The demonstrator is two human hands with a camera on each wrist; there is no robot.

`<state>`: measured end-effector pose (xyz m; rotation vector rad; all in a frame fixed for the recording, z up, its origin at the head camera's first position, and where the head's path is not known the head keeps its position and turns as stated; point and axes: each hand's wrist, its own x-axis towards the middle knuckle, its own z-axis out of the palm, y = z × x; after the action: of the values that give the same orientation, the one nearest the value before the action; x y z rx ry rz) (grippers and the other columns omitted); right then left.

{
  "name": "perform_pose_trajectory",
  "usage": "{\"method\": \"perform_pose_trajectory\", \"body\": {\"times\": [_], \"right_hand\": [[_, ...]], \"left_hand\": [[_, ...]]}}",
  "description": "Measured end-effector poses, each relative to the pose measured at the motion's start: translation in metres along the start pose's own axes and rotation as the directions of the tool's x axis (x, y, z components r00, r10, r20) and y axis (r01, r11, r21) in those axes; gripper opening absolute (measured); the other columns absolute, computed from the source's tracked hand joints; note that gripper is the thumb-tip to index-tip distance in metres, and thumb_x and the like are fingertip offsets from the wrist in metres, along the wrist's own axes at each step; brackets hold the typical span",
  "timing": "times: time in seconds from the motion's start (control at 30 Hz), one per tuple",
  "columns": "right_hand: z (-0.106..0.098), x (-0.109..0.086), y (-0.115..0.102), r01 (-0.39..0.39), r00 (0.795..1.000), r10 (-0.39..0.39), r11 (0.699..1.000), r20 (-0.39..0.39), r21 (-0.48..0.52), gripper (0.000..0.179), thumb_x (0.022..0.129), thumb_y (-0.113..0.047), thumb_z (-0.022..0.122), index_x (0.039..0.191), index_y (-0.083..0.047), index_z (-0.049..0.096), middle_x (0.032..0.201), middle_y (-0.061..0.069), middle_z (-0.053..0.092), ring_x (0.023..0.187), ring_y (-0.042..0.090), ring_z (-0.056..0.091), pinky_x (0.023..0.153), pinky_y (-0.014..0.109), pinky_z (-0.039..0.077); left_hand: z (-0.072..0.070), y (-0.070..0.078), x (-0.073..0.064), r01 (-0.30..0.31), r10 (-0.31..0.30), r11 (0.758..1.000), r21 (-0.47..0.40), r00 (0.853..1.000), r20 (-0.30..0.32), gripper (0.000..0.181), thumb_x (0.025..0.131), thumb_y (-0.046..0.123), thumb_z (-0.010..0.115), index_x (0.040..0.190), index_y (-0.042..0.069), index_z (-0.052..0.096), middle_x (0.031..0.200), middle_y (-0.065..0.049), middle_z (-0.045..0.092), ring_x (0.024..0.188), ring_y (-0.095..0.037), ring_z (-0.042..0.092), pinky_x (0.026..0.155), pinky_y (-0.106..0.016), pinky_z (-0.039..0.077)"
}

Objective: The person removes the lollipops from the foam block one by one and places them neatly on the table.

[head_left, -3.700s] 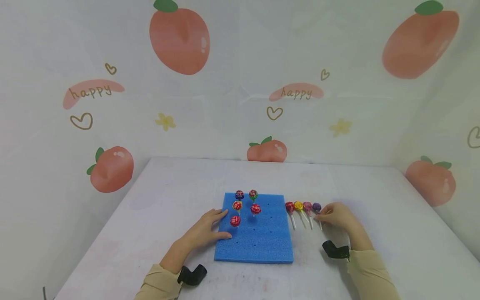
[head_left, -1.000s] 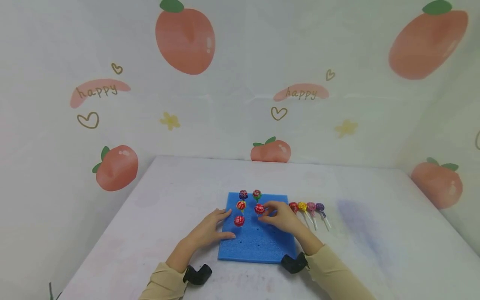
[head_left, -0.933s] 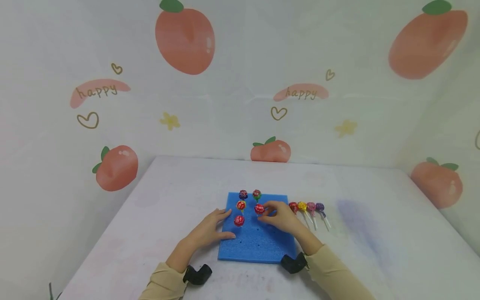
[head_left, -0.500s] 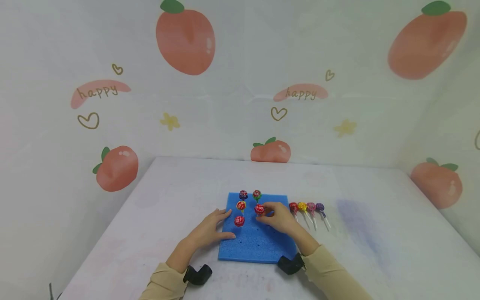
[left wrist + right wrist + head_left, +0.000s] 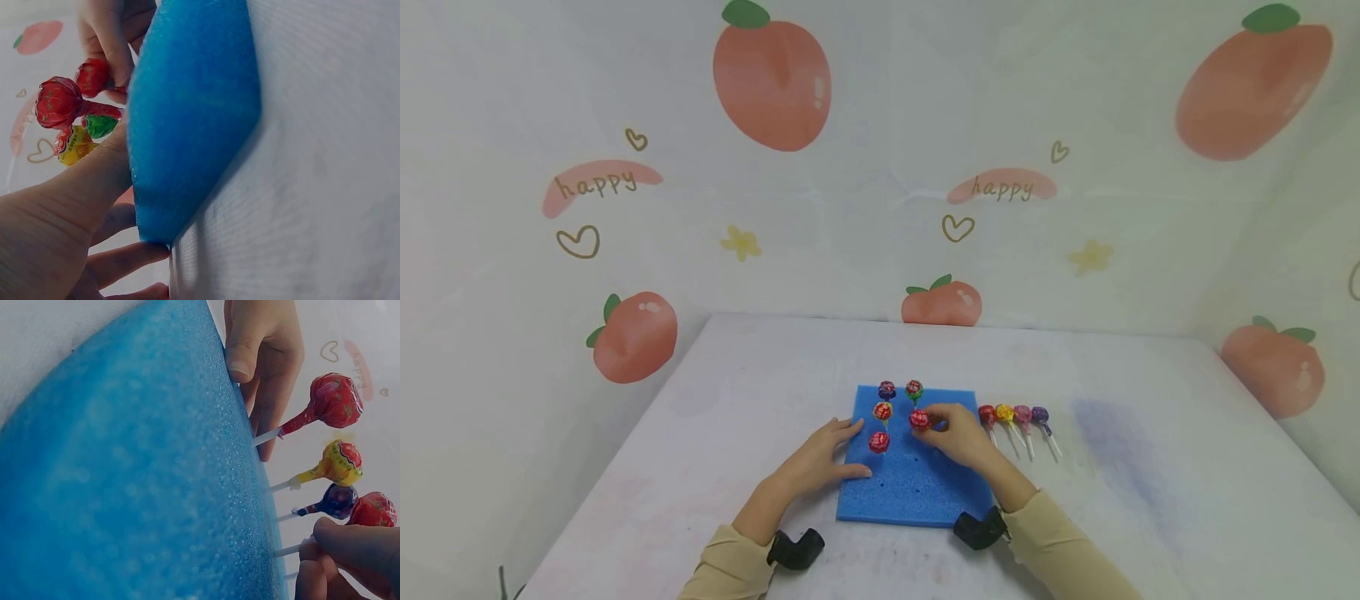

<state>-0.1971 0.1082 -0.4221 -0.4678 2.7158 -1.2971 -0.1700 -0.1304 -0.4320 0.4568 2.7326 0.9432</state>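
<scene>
In the head view a blue foam board (image 5: 898, 500) lies on the table with several wrapped lollipops standing in it. My left hand (image 5: 812, 458) rests on the board's left edge, thumb on top and fingers spread along the side. With thumb and fingertips my right hand (image 5: 958, 435) pinches the stick of a red lollipop (image 5: 919, 419), just below its wrapped head. The right wrist view has that stick upright in the foam, under the thumb. Nearby in the board stand another red lollipop (image 5: 878, 442), a yellow-and-red one (image 5: 882, 411), a dark blue one (image 5: 887, 389) and a green one (image 5: 913, 388).
Right of the board, a row of lollipops lies on the white table (image 5: 1150, 400): red (image 5: 987, 413), yellow (image 5: 1004, 412), pink (image 5: 1022, 413) and purple (image 5: 1040, 414). Small holes dot the board's near part. A printed curtain (image 5: 850, 208) hangs behind.
My right hand has left the purple lollipop and come left to the red lollipop in the board, its fingers closing on the stick. The purple lollipop's stick now slants right. My left hand stays put.
</scene>
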Motion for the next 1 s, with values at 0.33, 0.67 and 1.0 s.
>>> {"method": "perform_pose_trajectory", "body": {"times": [0.33,0.67,1.0], "right_hand": [[-0.005,-0.003,-0.009,0.013,1.000,-0.013,1.000,-0.012,0.020,0.017,0.084,-0.015,0.068,0.098,-0.005,0.070,0.093,0.011,0.069,0.071,0.011,0.058,0.057,0.019,0.049],[-0.015,-0.008,-0.015,0.033,0.999,-0.033,0.999,-0.008,0.024,0.018,0.085,-0.017,0.068,0.100,-0.008,0.070,0.096,0.008,0.070,0.076,0.013,0.059,0.061,0.019,0.050],[-0.021,-0.014,-0.017,0.033,0.999,-0.033,0.999,-0.008,0.006,0.019,0.084,-0.018,0.069,0.100,-0.007,0.070,0.094,0.008,0.069,0.077,0.014,0.060,0.063,0.019,0.050]], "left_hand": [[0.000,0.000,0.000,-0.006,0.006,1.000,-0.007,1.000,0.011,0.077,0.078,0.039,0.073,0.140,0.005,0.042,0.146,-0.021,0.038,0.139,-0.043,0.025,0.110,-0.058,0.027],[0.001,-0.001,0.000,-0.013,0.013,1.000,0.006,1.000,0.000,0.076,0.078,0.038,0.073,0.140,0.005,0.042,0.146,-0.020,0.039,0.139,-0.043,0.025,0.110,-0.058,0.028],[0.001,-0.001,0.000,-0.009,0.009,1.000,0.006,1.000,-0.004,0.077,0.078,0.039,0.073,0.140,0.006,0.042,0.146,-0.019,0.039,0.139,-0.042,0.026,0.110,-0.058,0.028]]}}
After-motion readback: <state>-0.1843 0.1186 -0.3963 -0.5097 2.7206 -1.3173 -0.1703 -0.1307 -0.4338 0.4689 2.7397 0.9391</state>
